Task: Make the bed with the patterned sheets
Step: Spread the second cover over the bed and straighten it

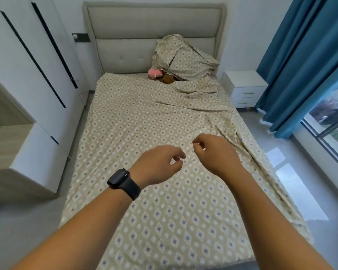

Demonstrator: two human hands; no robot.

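Sheet mostly spread, right side rumpled
Patterned sheet point(144, 117) covers bed; pillow point(183, 59) heaped; left hand point(156, 164), right hand point(215, 152) loosely curled, empty.

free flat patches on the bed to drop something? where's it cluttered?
Free: the flat patterned sheet along the wardrobe side, from the headboard down to the foot. Crowded: the nightstand corner, with the propped pillow, pink plush, brown plush and bunched folds down that edge. Left hand and right hand hover mid-bed, holding nothing.
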